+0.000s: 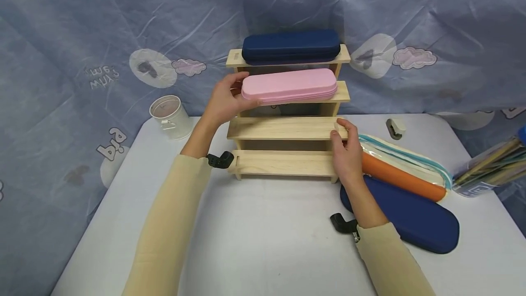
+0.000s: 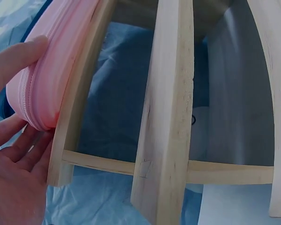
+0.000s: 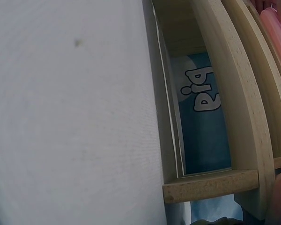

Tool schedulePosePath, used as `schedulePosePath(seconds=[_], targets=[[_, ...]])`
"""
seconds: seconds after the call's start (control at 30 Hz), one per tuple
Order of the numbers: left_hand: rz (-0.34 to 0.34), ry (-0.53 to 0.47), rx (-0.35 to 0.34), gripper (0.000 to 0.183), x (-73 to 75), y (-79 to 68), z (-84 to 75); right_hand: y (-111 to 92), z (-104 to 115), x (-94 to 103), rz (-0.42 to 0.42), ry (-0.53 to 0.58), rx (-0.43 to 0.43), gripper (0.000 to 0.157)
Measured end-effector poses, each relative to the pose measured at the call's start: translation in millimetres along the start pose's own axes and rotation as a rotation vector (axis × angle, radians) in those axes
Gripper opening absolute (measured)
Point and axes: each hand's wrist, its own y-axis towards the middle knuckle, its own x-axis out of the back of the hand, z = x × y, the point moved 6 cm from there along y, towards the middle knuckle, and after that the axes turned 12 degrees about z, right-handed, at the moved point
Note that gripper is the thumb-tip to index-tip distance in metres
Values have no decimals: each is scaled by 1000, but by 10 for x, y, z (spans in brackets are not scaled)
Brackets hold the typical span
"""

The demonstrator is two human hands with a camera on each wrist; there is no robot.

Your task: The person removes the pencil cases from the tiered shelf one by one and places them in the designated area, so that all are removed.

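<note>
A four-tier wooden rack (image 1: 283,163) stands against the cloth backdrop. My left hand (image 1: 226,99) grips the left end of a pink zippered pencil case (image 1: 289,85) at the rack's second tier from the top. In the left wrist view the thumb lies across the zipper side, with the other fingers beneath the case's end. My right hand (image 1: 347,156) holds the right end of a lower tier, thumb and forefinger at its edge; little of it shows in the right wrist view. On the top tier lies a dark blue hard pencil case (image 1: 291,45).
Right of the rack lie an orange-and-clear pencil case (image 1: 404,172) and a navy case (image 1: 411,216). Behind them are a small white-and-grey object (image 1: 396,128) and a clear container of sticks (image 1: 489,168). A white metal cup (image 1: 174,120) stands left on the white table (image 1: 263,241).
</note>
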Motion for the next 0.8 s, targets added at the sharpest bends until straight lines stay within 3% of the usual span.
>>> schedulePosePath(seconds=[0.57, 0.8], targets=[[-111, -112, -68, 76, 145, -310, 110, -7, -7, 18, 1, -8, -4, 45], [-159, -113, -61, 72, 199, -517, -83, 8, -7, 1, 5, -6, -4, 45]])
